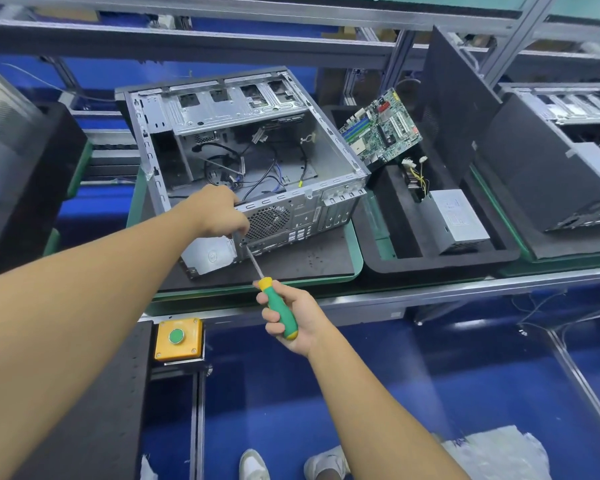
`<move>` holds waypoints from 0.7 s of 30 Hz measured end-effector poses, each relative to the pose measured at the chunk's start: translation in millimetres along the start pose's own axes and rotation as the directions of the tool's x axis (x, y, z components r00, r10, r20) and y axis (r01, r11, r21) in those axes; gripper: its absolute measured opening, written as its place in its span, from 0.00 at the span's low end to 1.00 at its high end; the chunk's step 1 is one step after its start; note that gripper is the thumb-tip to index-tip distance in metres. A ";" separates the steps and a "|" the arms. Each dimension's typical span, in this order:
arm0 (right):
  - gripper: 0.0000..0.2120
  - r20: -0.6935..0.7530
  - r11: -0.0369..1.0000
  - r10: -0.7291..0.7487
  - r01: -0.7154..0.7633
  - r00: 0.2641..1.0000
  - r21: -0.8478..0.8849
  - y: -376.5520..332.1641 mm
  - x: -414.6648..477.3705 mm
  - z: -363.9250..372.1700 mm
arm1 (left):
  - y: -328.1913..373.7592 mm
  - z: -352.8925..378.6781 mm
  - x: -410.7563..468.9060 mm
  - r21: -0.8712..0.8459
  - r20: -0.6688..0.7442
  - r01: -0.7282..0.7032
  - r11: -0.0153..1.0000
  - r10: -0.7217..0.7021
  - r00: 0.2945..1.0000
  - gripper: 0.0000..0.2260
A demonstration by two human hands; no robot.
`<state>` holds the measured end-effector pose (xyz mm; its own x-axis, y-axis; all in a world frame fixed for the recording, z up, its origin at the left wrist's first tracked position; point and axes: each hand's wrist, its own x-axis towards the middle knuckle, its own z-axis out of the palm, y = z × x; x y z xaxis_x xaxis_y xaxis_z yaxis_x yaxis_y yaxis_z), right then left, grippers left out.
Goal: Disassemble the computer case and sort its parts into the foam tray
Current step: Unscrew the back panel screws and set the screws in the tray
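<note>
An open grey computer case (329, 147) lies on its side on a dark mat, loose cables inside it. My left hand (219, 211) grips the case's near rear edge beside the fan grille (269, 221). My right hand (291, 318) holds the green and yellow handle of a screwdriver (279, 311). Its shaft points up to the rear panel just below my left hand. To the right stands the black foam tray (440, 261). A green motherboard (381, 128) leans at the tray's back and a grey power supply (459, 220) lies in it.
A yellow box with a green button (177, 337) sits on the bench front. Another opened case (568, 157) and a black side panel (454, 109) stand at the right. A dark case (21, 174) is at the left. Shoes and a plastic bag (499, 455) are on the blue floor.
</note>
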<state>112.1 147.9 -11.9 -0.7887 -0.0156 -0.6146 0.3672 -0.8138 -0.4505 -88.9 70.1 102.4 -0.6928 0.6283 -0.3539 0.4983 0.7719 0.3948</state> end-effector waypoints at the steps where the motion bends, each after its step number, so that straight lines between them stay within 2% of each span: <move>1: 0.14 0.041 0.998 0.031 -0.033 0.999 0.059 -1.5 -0.2 -1.2 | 0.0 -0.3 0.0 0.003 0.000 -0.006 1.000 0.006 1.000 0.08; 3: 0.14 0.086 0.991 0.062 -0.072 0.994 0.110 -4.3 -0.9 -3.1 | -0.5 -0.5 0.1 -0.003 0.004 -0.011 1.000 0.011 1.000 0.08; 5: 0.14 0.058 0.997 0.052 -0.055 0.997 0.058 -6.5 -1.8 -1.7 | 0.1 -0.3 -0.1 -0.013 0.008 -0.018 1.000 0.018 1.000 0.07; 7: 0.13 -0.052 0.988 -0.057 0.049 0.997 -0.145 -7.3 0.9 0.5 | -0.7 -0.2 0.6 -0.018 0.010 -0.017 1.000 0.017 1.000 0.06; 9: 0.12 -0.132 0.922 -0.212 0.153 0.968 -0.356 -7.3 1.2 1.4 | -0.5 -0.3 0.3 -0.028 0.016 -0.013 1.000 0.013 1.000 0.06; 12: 0.10 -0.144 0.893 -0.255 0.176 0.956 -0.414 -8.0 -0.2 1.1 | -0.7 -0.4 -0.2 -0.044 0.030 -0.009 0.999 0.010 1.000 0.06; 16: 0.07 -0.196 0.713 -0.422 0.190 0.885 -0.675 -11.9 0.4 1.0 | -0.9 -0.4 -0.2 -0.065 0.022 -0.006 0.998 0.008 1.000 0.06; 19: 0.06 -0.203 0.690 -0.447 0.191 0.871 -0.698 -9.8 0.5 1.0 | -0.9 0.5 0.5 -0.085 0.019 0.007 0.996 -0.005 1.000 0.07; 21: 0.07 -0.215 0.787 -0.356 0.168 0.909 -0.594 -7.6 0.3 7.1 | -0.8 1.4 0.7 -0.089 0.013 0.011 0.996 -0.010 1.000 0.07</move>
<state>105.5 149.9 -4.1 -0.7423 0.4005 -0.5372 0.4488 -0.2981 -0.8424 -89.1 70.1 100.6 -0.6912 0.6215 -0.3688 0.4423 0.7673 0.4643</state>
